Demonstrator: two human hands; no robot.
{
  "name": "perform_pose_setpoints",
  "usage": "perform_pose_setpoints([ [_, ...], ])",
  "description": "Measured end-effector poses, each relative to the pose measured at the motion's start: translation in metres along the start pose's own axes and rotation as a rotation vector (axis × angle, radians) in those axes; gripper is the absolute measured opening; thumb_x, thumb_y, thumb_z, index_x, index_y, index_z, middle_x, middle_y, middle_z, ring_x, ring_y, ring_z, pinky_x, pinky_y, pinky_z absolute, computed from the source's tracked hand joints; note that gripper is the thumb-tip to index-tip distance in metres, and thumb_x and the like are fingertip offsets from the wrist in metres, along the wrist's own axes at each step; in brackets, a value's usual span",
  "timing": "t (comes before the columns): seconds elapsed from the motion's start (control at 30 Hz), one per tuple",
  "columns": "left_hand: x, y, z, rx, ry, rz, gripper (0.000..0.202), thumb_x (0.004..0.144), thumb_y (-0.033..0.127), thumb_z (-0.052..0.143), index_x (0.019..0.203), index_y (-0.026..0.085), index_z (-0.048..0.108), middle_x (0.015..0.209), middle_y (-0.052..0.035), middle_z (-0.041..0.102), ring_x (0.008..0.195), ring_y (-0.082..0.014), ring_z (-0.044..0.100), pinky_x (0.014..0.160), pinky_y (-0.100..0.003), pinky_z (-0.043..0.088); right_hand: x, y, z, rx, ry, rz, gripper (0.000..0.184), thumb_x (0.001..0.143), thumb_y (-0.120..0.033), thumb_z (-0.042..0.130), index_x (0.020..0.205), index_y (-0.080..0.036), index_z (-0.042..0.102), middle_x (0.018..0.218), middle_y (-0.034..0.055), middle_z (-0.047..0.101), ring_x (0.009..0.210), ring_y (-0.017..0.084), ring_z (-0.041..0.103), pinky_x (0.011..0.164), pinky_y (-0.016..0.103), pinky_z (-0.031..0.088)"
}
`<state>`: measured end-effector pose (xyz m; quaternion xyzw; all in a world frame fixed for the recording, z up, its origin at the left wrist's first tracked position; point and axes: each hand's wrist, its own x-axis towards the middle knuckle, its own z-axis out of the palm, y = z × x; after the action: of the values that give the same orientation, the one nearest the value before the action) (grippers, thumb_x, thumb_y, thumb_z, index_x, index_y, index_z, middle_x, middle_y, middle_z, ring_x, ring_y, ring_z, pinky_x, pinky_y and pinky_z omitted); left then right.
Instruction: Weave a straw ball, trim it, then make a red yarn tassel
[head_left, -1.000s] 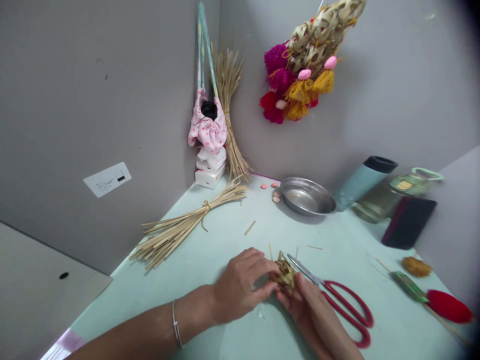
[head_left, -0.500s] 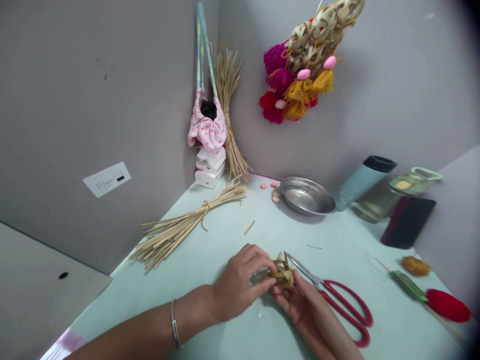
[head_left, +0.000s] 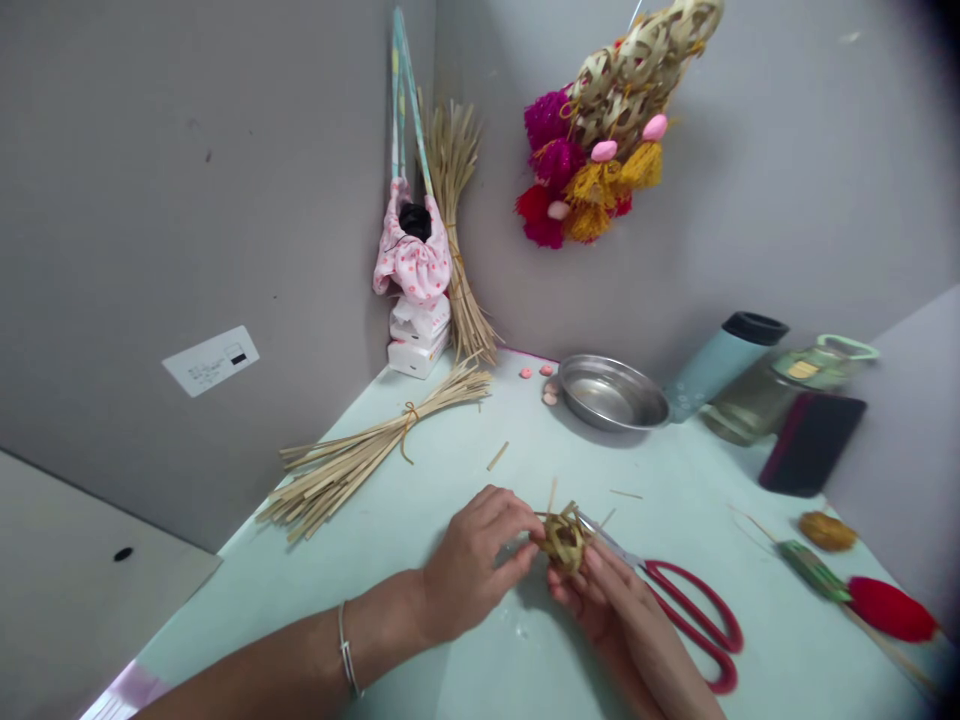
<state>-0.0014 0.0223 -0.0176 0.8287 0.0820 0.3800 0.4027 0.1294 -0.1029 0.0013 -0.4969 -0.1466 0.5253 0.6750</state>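
Note:
A small woven straw ball [head_left: 564,541], with loose strip ends sticking out of its top, is held just above the table. My right hand [head_left: 611,610] cradles it from the right and below, thumb and fingers closed around its side. From the left, my left hand [head_left: 476,570] bends its fingertips onto the ball's left edge, at a strip end there; the exact grip is partly hidden. Red-handled scissors [head_left: 694,612] lie behind and beside my right hand, their blade tips partly covered by the ball.
A tied bundle of straw strips [head_left: 367,452] lies at left. A steel bowl [head_left: 615,395], a blue tumbler [head_left: 724,370], a green bottle [head_left: 750,405] and a phone [head_left: 814,445] stand behind. At right is a red tassel [head_left: 892,608]. Woven ornaments [head_left: 619,110] hang above.
The ball has turned in my right hand, and strip ends now stick up from it. My left fingertips have shifted slightly left to its edge. The scissors stay on the table.

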Motion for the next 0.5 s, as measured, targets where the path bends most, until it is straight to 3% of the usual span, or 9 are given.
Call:
perform_pose_setpoints([
  [0.23,-0.0009,0.003,-0.0031,-0.144,-0.029,-0.038,0.018,0.087,0.008,0.058,0.1,0.018,0.064,0.101,-0.0073,0.063,0.098,-0.018,0.059,0.09,-0.031,0.049,-0.0051,0.0039,0.0029,-0.195,0.168,-0.187,0.04,0.064,-0.04,0.087,0.099,-0.023,0.078,0.103,0.0089,0.076,0.09,0.026,0.066,0.078,0.035,0.053],
  [0.5,-0.0008,0.0068,-0.0011,-0.26,-0.016,-0.073,0.014,0.087,0.011,0.062,0.098,0.019,0.065,0.098,-0.0058,0.062,0.095,-0.0169,0.062,0.088,-0.029,0.05,-0.01,0.0007,0.004,-0.268,0.129,-0.22,0.042,0.062,-0.04,0.087,0.1,-0.026,0.077,0.105,0.0085,0.077,0.104,0.032,0.067,0.094,0.042,0.049],
])
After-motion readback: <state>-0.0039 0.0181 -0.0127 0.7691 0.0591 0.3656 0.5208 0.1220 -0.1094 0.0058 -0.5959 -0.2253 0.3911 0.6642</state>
